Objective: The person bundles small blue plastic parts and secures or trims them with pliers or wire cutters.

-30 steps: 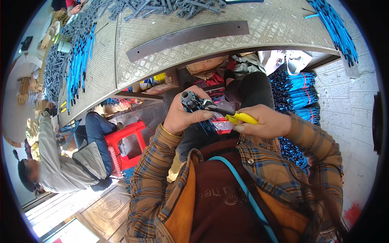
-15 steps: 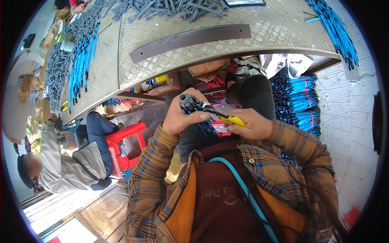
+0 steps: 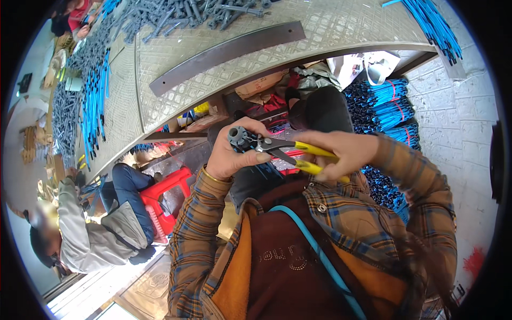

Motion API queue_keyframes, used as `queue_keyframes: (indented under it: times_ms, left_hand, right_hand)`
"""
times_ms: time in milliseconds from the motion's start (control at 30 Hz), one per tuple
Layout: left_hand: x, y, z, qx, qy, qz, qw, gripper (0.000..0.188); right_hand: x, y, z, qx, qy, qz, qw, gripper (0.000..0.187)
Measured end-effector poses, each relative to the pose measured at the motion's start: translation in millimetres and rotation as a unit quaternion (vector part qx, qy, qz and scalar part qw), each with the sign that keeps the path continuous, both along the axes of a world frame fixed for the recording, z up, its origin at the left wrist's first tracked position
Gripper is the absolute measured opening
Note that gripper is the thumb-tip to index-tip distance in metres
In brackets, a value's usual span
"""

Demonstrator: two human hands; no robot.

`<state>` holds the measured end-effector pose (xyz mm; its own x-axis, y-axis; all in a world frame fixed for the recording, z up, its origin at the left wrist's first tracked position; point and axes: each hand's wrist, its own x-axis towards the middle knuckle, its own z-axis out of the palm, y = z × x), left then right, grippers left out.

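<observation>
Yellow-handled pliers (image 3: 306, 148) stood with handles spread in my right hand's (image 3: 346, 151) curled fingers, their head beside the grey tubular piece (image 3: 242, 139) my left hand (image 3: 226, 156) gripped with bent fingers above my lap (image 3: 253, 186).

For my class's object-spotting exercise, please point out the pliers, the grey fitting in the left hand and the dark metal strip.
Pliers (image 3: 302, 145), head view: upper yellow handle.
Grey fitting (image 3: 243, 139), head view: body beside open end.
Dark metal strip (image 3: 228, 53), head view: middle of its flat face.

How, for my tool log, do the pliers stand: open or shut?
Open: their yellow handles are spread apart in the right hand.
</observation>
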<state>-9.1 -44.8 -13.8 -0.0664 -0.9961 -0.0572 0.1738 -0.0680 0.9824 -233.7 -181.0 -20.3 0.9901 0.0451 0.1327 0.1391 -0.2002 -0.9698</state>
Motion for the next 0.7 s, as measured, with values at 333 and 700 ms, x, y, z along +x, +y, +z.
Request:
queue_keyframes:
  times_ms: [333, 700]
  left_hand:
    - [-7.0, -13.7, 5.4, 0.007, -0.026, 0.036, 0.999, 0.041]
    - [-6.0, -20.5, -2.1, 0.007, -0.023, 0.034, 0.999, 0.047]
  right_hand:
    - [-2.6, -12.3, 34.6, 0.231, 0.205, 0.009, 0.951, 0.059]
    - [-22.3, -3.8, -6.6, 0.558, 0.352, 0.053, 0.749, 0.055]
